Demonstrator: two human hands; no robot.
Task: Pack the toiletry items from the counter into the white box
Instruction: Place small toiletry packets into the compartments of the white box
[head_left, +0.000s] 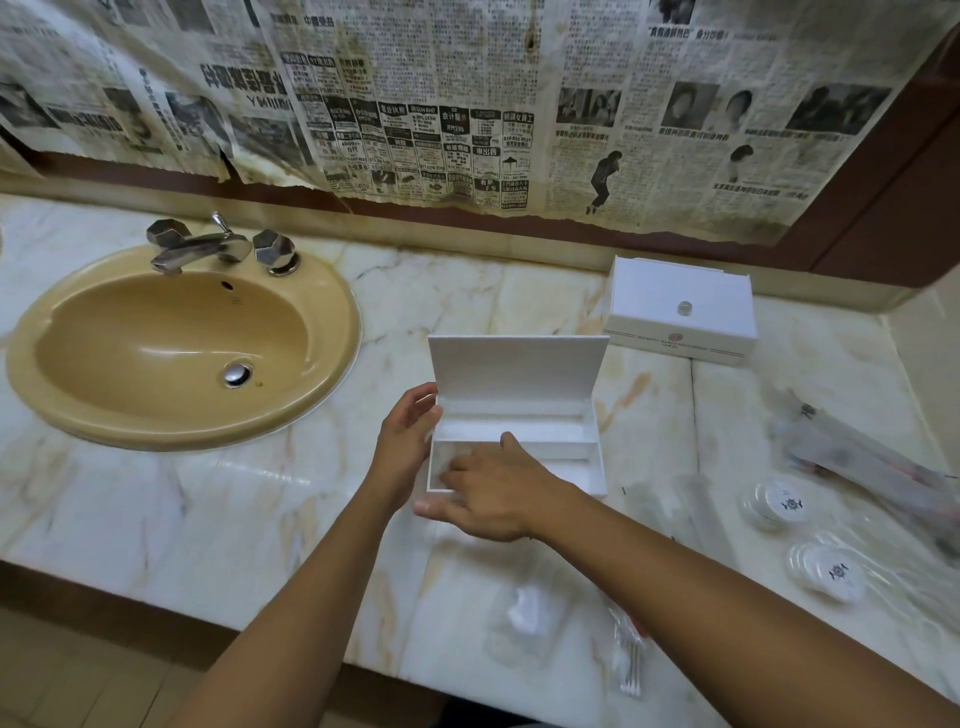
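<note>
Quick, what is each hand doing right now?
Left hand: open, fingers against the white box's left end.
Right hand: open, reaching into the box, holding nothing visible.

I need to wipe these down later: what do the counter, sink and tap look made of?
Counter: polished marble or a lookalike, cream with tan veins and a sheen. Sink: glazed ceramic by its look, glossy tan. Tap: shiny chrome-like metal with faceted knobs.
</note>
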